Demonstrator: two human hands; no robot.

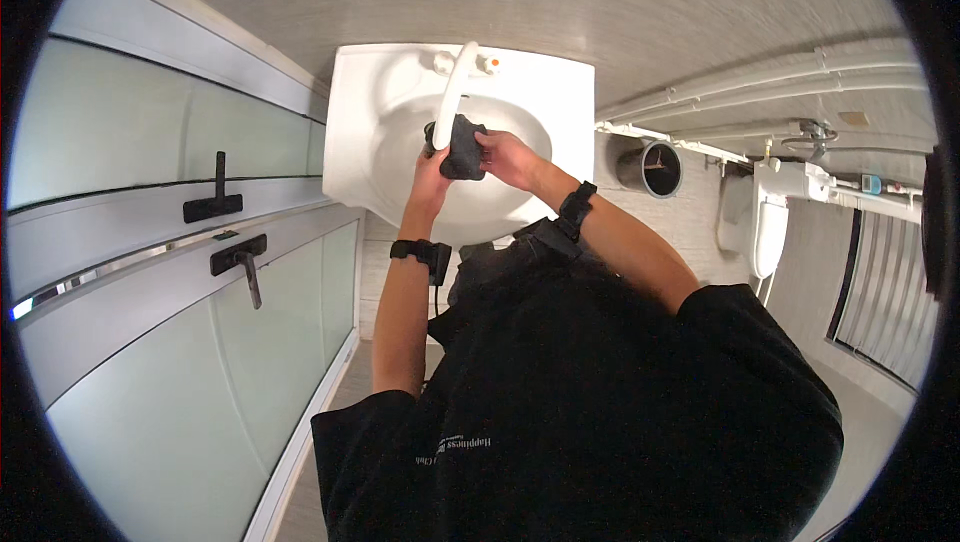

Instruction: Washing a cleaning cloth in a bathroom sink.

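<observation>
A crumpled dark grey cloth is held between both hands over the basin of a white sink. My left hand grips its left side, partly hidden by the faucet. My right hand pinches its right edge, thumb and fingers closed on it. The curved white faucet reaches down over the cloth, its tip close to my left fingers. Whether water is running cannot be made out. Both wrists wear black straps with small boxes.
Faucet knobs sit on the sink's back ledge. A round bin stands right of the sink, with a white toilet farther right. White pipes run along the wall. Frosted glass doors with black handles are at left.
</observation>
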